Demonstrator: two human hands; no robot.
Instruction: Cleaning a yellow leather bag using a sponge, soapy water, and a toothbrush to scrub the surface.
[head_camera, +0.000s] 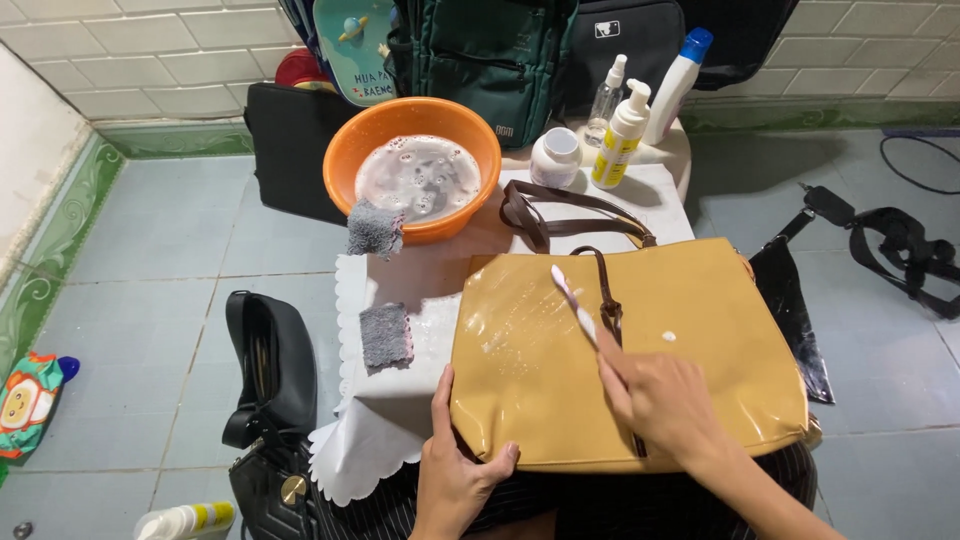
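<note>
A glossy tan handbag (700, 330) with brown straps lies flat on a small table covered by a white cloth (385, 410). My left hand (455, 470) grips the bag's lower left corner, thumb on top. My right hand (665, 400) rests on the bag's middle and holds a white and pink toothbrush (573, 303), its head on the wet, soapy patch at the upper left of the bag. A white blob of foam (668, 336) sits on the bag to the right of the strap.
An orange basin (345, 160) of soapy water stands behind the bag, a grey cloth (374, 230) draped over its rim and another grey cloth (386, 335) on the table. A white jar (556, 157), pump and spray bottles stand at the back. Black bags lie on the tiled floor.
</note>
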